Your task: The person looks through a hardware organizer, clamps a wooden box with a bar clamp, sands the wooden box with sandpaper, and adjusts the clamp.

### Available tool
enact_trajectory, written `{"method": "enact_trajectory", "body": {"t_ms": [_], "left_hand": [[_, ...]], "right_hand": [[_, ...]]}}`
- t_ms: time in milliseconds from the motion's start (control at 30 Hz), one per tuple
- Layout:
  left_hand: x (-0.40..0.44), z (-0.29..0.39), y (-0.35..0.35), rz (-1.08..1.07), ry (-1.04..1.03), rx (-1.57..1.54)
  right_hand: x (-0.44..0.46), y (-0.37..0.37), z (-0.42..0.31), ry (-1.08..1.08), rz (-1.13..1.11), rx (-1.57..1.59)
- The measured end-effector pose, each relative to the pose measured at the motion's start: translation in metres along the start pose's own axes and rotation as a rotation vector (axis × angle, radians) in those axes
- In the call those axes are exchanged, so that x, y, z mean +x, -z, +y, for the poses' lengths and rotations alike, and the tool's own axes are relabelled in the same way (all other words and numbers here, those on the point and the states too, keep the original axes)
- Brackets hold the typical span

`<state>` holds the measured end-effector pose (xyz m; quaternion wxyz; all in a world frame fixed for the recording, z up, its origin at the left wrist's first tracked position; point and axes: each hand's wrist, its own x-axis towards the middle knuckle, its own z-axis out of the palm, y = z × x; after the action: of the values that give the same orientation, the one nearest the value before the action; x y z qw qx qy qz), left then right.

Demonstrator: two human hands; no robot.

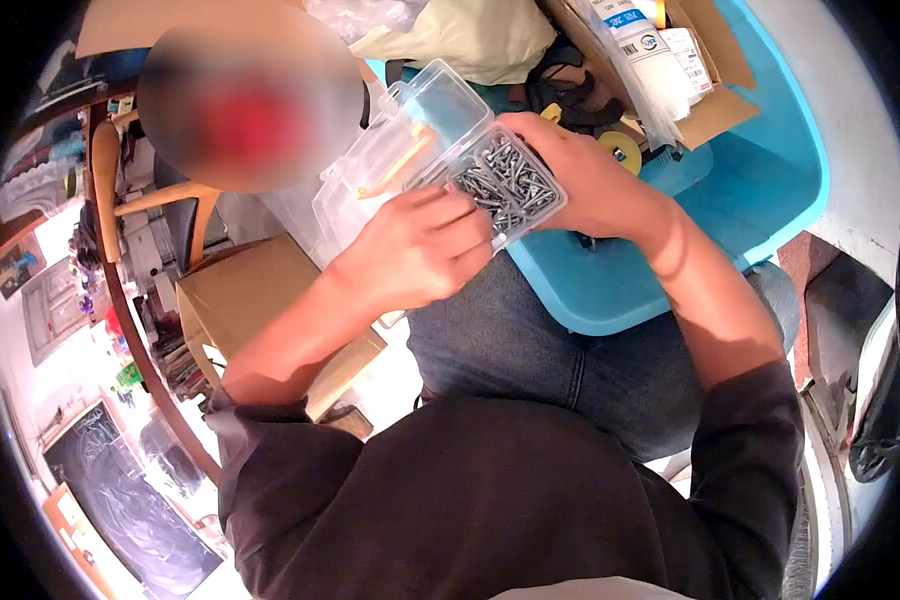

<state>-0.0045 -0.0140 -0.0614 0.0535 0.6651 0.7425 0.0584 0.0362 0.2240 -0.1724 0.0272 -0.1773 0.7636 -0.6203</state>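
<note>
A small clear plastic box point(497, 240) full of grey metal screws point(515, 185) is tilted above my lap. My right hand point(575, 170) wraps round its far right side and holds it up. At the box's left edge is my left hand point(420, 245), with its fingers curled together over the screws; what is pinched in them, if anything, is hidden. The box's clear lid point(445, 100) stands open on the far side. Just left of it, another clear plastic case point(355, 195) lies partly behind my left hand, with a yellowish strip inside.
A blue plastic tub point(610, 318) sits against my knees, holding a cardboard box point(725, 110) with plastic-wrapped packs point(640, 70) and a yellow tape roll point(620, 152). To the left are a closed cardboard box point(260, 300) and a wooden chair point(160, 195).
</note>
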Motion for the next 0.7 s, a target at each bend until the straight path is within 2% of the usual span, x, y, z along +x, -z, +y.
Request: {"method": "enact_trajectory", "body": {"t_ms": [33, 167, 433, 533, 700], "left_hand": [[0.000, -0.003, 0.000, -0.002, -0.074, 0.007], [0.012, -0.005, 0.006, -0.023, -0.080, -0.021], [0.012, -0.015, 0.007, -0.007, -0.247, 0.050], [0.013, -0.019, 0.015, -0.071, -0.256, -0.017], [0.017, -0.017, 0.020, -0.038, -0.268, 0.024]], "right_hand": [[0.001, 0.001, 0.000, -0.013, -0.019, -0.015], [-0.002, -0.001, 0.007, 0.034, 0.018, -0.048], [0.000, 0.000, 0.007, 0.026, 0.003, -0.093], [0.001, 0.003, 0.005, 0.022, -0.027, -0.041], [0.000, 0.000, 0.009, 0.066, 0.010, -0.066]]}}
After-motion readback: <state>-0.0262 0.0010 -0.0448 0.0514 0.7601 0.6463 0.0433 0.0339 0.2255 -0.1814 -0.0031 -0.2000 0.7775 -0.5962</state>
